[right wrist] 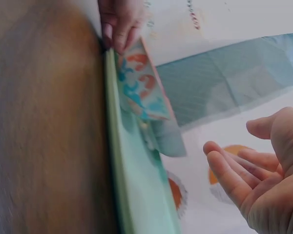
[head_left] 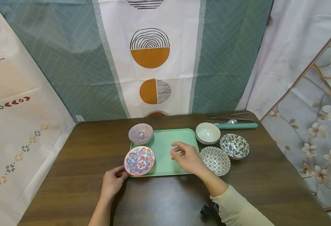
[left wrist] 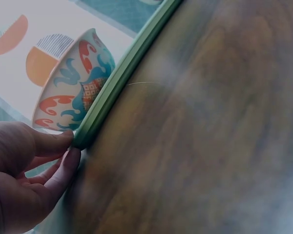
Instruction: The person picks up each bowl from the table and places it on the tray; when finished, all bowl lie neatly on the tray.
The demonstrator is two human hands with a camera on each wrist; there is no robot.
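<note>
Likely light, stiff and smooth, the mint-green tray [head_left: 164, 166] looks best held by its raised rim, while the red-and-blue floral bowl [head_left: 139, 161] at its left end, probably brittle ceramic, could slide if you tip it. The tray lies on the worktop [head_left: 83, 147] before you, its near left corner pinched by your left hand [head_left: 112, 183]; your right hand [head_left: 187, 158] hangs above its right half, thumb and fingers parted, holding nothing.

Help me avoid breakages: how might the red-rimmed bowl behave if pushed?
The red-rimmed bowl looks like glazed ceramic, so it's probably stiff and could chip. Its sides narrow toward the base, so a push high up might tip it. It may slide on the smooth-looking tray.
</note>
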